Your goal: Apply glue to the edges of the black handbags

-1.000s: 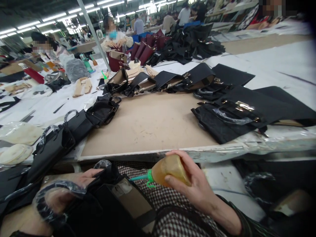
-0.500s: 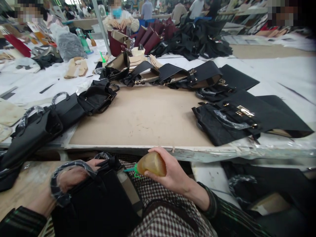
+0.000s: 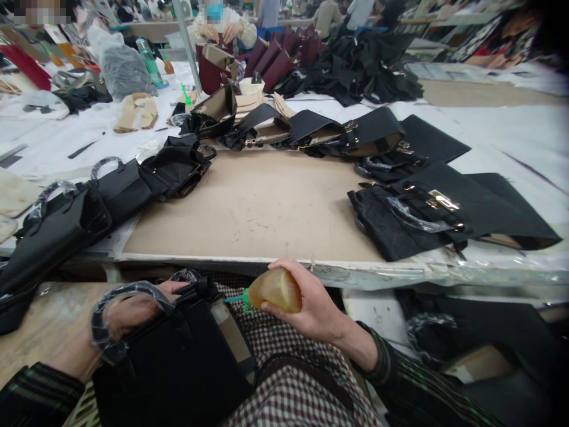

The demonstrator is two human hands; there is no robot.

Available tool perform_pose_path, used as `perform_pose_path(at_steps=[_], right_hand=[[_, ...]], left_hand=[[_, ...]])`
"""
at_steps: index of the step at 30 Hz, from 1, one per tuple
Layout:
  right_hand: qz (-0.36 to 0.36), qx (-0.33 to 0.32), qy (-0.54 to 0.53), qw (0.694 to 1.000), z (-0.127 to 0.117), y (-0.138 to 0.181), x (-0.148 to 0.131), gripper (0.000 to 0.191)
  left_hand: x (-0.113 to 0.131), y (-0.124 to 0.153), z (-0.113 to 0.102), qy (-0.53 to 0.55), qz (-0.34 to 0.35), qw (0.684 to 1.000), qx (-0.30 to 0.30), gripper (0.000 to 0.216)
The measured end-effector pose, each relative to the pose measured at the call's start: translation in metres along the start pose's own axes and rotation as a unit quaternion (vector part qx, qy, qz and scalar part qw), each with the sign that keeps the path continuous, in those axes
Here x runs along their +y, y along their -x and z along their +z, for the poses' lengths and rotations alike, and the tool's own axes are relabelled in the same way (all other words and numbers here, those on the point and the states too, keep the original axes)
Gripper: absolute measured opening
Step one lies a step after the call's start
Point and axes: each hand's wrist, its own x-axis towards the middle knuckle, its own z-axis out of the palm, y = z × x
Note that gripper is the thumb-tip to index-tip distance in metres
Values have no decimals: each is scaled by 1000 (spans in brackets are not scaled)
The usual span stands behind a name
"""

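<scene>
A black handbag [image 3: 178, 367] rests on my lap, its handle wrapped in clear plastic. My left hand [image 3: 128, 311] reaches through that handle and grips the bag's top edge. My right hand [image 3: 311, 302] is closed around an amber squeeze bottle [image 3: 275, 289] with a green nozzle. The nozzle tip points left at the bag's upper side panel, very close to it; I cannot tell if it touches.
A tan work board [image 3: 253, 207] lies on the table ahead, ringed by black handbags at the left [image 3: 120, 193], back [image 3: 311, 130] and right [image 3: 427, 210]. Maroon bags [image 3: 275, 62] and a black pile [image 3: 355, 77] stand farther back. A person's hands [image 3: 220, 29] work across the table.
The view has tilted down and steadied. My right hand with the bottle moved left, nearer the bag. My left hand pulled the bag higher on my lap.
</scene>
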Motion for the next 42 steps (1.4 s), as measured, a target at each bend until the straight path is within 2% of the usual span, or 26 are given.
perform_pose_path(at_steps=[11,17,26,34,38,42], right_hand=[[21,-47,11,999,-4,-1,-5,51],[49,-90,13,995,-7,7,-6,50],[81,-148,26,985,-8,17,-6,47],[92,-185,32,978,-7,24,-4,46],[84,-178,35,980,-6,28,-3,47],[69,-112,23,991,-3,23,-1,49]], left_hand=[[11,6,11,28,39,999,3,32],[6,6,10,20,52,998,5,34],[-5,2,1,6,47,999,-6,40],[-5,1,1,-7,28,1000,7,29],[-2,5,1,-34,48,998,16,30],[6,9,4,-33,66,997,2,34]])
